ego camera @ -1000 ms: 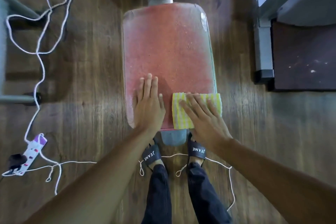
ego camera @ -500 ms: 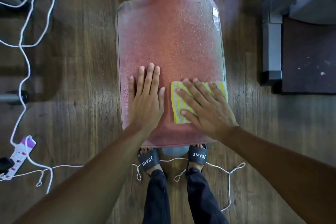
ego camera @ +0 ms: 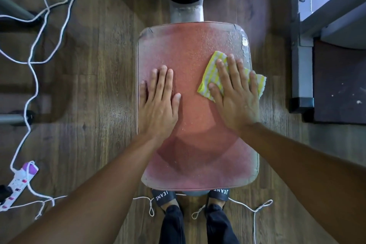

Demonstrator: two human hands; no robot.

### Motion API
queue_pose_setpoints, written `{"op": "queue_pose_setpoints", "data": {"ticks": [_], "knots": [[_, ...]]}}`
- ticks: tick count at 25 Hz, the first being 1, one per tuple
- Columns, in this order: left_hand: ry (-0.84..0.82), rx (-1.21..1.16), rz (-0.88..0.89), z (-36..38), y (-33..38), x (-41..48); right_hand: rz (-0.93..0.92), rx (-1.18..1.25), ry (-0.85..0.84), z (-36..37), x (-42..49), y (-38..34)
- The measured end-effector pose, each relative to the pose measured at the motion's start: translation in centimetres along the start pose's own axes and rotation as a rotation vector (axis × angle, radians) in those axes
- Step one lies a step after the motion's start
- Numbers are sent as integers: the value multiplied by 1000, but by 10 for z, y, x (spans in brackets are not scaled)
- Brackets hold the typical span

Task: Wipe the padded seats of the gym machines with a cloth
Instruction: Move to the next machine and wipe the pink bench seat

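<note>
Red padded vinyl fills the middle of the head view: the rectangular gym-machine seat (ego camera: 198, 105), speckled with droplets across its far half and duller, drier-looking toward the near edge. On it, towards the far right corner, lies the yellow-and-white striped cloth (ego camera: 213, 73), one corner hanging just over the seat's right edge. The right hand (ego camera: 235, 93) lies flat on top of it, fingers spread, palm pressing down; that grip is open, not clenched, pinning the cloth by pressure so it slides with the palm rather than bunching. The left hand (ego camera: 158, 101) rests bare on the seat's left side, also flat and open, holding nothing, most likely bracing the person's lean and steadying the pad. Beyond the seat, a grey metal post (ego camera: 187, 6) carries it above the wood-plank floor (ego camera: 99, 85). A white cord (ego camera: 35, 49) loops across the floor at left down to a white power strip (ego camera: 19, 182). Black slides (ego camera: 163, 197) peek out under the near edge. By my read, the wet far corner is the stretch in hand, with the far left still beaded.
</note>
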State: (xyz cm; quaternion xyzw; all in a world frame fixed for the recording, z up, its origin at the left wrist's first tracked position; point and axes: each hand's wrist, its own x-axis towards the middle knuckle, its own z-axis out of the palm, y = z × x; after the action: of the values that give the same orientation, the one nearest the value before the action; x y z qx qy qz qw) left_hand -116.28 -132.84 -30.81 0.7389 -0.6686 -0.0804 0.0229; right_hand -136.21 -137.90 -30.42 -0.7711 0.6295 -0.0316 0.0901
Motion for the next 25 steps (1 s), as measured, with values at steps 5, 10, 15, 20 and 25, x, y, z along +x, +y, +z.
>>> {"op": "queue_pose_setpoints", "data": {"ticks": [5, 10, 15, 20, 25], "knots": [[-2, 13, 0, 2, -1, 0, 218, 128, -43, -3, 58, -11], [3, -9, 16, 5, -2, -1, 174, 160, -107, -7, 98, -28], [-5, -30, 15, 3, -3, 1, -55, 123, -114, -4, 99, -49], [11, -144, 15, 0, -7, -1, -188, 33, -86, 1, 55, -46], [39, -142, -60, -1, -12, -49, -225, -6, -41, 8, -6, -45]]}}
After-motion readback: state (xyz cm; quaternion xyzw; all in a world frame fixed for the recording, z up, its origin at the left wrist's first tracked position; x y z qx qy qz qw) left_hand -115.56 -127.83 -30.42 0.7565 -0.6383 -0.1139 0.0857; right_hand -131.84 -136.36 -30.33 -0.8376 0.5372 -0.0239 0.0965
